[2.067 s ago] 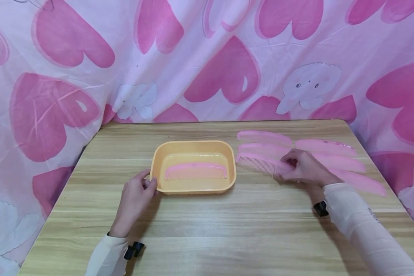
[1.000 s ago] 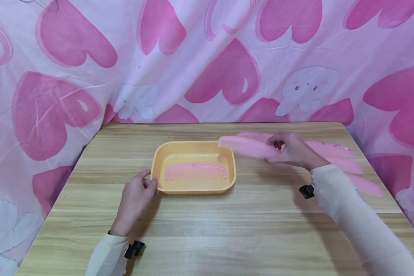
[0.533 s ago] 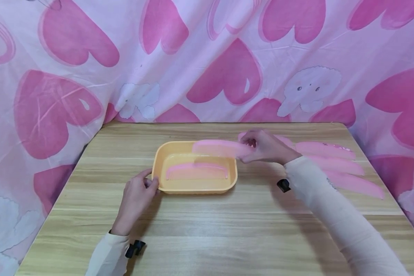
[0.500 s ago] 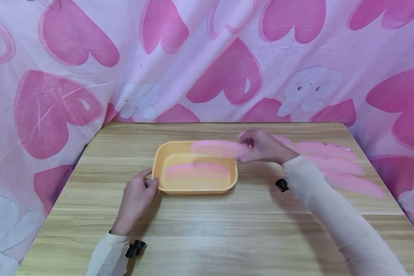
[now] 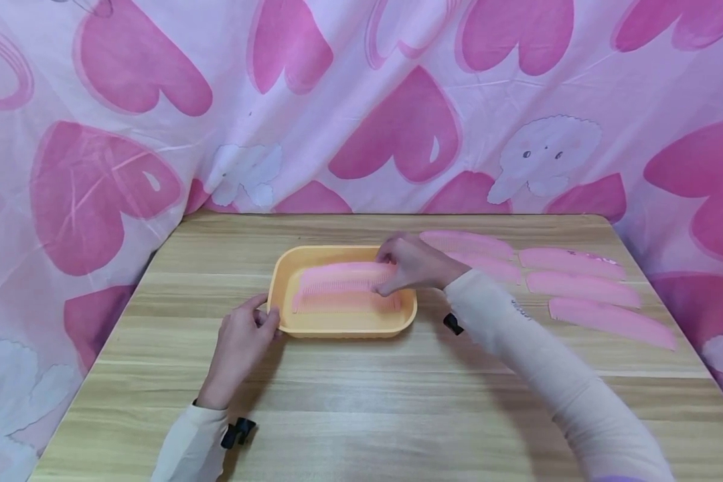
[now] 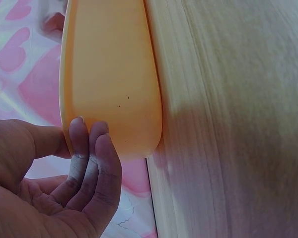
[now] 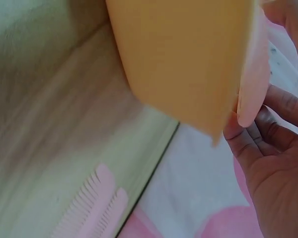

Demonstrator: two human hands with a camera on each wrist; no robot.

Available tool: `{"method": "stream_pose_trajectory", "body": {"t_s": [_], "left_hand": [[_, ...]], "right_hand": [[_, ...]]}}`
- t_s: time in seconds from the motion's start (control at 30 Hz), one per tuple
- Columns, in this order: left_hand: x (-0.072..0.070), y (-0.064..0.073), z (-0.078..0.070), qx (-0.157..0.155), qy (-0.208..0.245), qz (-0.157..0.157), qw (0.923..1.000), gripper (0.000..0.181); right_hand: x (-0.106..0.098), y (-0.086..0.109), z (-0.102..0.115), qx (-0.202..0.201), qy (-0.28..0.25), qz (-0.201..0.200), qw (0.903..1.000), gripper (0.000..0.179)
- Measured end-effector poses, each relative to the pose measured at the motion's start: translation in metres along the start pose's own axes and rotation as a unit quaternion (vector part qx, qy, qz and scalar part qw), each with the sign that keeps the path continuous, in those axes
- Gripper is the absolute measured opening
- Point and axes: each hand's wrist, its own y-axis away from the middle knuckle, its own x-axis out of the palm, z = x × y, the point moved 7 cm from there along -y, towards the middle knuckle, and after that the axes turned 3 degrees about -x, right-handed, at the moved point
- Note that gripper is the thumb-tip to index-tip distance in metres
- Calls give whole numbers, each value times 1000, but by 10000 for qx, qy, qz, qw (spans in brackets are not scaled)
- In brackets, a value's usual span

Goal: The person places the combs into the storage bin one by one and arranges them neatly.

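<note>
A shallow yellow plastic basin (image 5: 342, 333) stands on the table, its left end gripped by my left hand (image 5: 241, 348). In the left wrist view, the thumb and fingers of that left hand (image 6: 84, 183) pinch the basin's rim (image 6: 109, 79). My right hand (image 5: 418, 264) reaches over the basin's right end and holds a pink comb (image 5: 343, 269), teeth toward me. Below it inside the basin lies another pink comb (image 5: 313, 309), partly covered in this view. The right wrist view has the held comb (image 7: 254, 79) between thumb and fingers, at the basin's rim.
Right of the basin, two pink combs lie in a left column, the rear comb (image 5: 466, 242) behind the other (image 5: 488, 268). Three more make a right column: a decorated comb (image 5: 569, 261), a middle comb (image 5: 584, 288) and a front comb (image 5: 611, 323). A heart-patterned cloth (image 5: 361, 100) hangs behind the table.
My right hand has lifted the front comb of the left column and carried it leftward over the basin, lowering it there. The left hand keeps its grip on the basin.
</note>
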Motion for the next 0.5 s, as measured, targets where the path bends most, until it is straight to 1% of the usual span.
{"method": "stream_pose_trajectory", "body": {"t_s": [0.1,0.23,0.4,0.5], "left_hand": [[1,0,0,0,5,-19,10000,41],[1,-1,0,16,-10,-37,10000,41],[1,-1,0,23,-46,-45,10000,42],[0,0,0,58,-53,-68,9999,42]], "right_hand": [[12,-7,-4,78,224,114,9997,45],[21,-9,-4,111,462,211,9986,48],[32,-8,-6,487,335,528,9969,53],[37,-8,-4,497,416,684,9956,54]]}}
